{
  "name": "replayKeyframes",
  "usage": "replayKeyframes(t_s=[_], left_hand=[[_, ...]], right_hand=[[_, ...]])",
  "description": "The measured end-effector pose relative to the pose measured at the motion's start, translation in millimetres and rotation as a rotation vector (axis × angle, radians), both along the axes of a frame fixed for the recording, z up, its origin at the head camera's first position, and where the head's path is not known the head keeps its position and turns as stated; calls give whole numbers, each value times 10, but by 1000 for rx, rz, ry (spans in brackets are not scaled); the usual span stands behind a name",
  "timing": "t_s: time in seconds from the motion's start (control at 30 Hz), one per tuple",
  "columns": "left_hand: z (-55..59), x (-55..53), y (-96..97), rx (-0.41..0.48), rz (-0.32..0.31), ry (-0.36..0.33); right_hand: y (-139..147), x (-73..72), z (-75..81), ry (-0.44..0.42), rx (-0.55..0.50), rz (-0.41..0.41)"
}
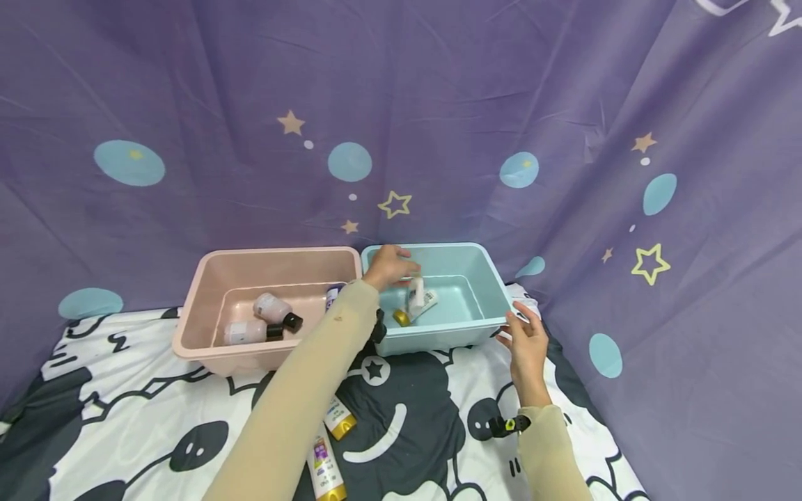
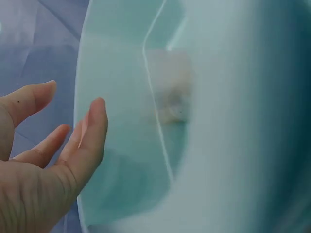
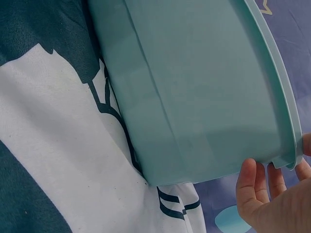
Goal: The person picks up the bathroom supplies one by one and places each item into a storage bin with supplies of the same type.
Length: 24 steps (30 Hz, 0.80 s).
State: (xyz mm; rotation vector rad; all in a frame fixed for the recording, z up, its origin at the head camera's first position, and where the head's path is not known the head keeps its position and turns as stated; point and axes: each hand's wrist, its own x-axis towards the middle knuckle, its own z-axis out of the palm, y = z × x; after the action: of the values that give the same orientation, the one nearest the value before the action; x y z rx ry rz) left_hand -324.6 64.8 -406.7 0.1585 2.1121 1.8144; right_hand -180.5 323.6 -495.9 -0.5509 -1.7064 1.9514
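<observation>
My left hand [image 1: 391, 268] reaches over the left side of a light-blue plastic bin [image 1: 476, 323]. Its fingers look spread and loosely bent, with nothing between them in the left wrist view. Just below those fingers, a small white container [image 1: 416, 292] appears inside the bin; its kind is unclear. Beside it lies a white tube with a gold cap [image 1: 402, 318]. At the bin's front right corner, my right hand [image 1: 526, 344] pinches the rim, fingers [image 3: 248, 182] beneath the lip and thumb at its edge. The left wrist view is largely filled by the blurred bin wall.
A pink bin [image 1: 276, 259] stands left of the light-blue one, holding two pale bottles with black caps [image 1: 273, 308] and a partly hidden blue-and-white item [image 1: 332, 296]. Gold-capped tubes [image 1: 326, 467] lie on the patterned cloth [image 1: 144, 396] in front. A purple curtain [image 1: 438, 104] hangs behind.
</observation>
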Motion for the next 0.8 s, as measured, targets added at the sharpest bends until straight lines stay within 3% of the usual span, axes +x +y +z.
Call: replayKeyframes(t_s=[0.17,0.33,0.43,0.57,0.8], left_hand=[[125,129,-150,62,-14,37],[285,377,-386,108,-41,108],[328,533,-513,84,-39,156],[345,774,-664,49,-34,220],[289,1212,-995,104,-19,295]], right_hand=[[-16,-10,-2,-9,16,-2],[-9,6,-2,-20,26,-13],[2,16,-4,-24,31,-18],[3,26,-2,-20,33,-19],[-13,29,-3,-36,51,7]])
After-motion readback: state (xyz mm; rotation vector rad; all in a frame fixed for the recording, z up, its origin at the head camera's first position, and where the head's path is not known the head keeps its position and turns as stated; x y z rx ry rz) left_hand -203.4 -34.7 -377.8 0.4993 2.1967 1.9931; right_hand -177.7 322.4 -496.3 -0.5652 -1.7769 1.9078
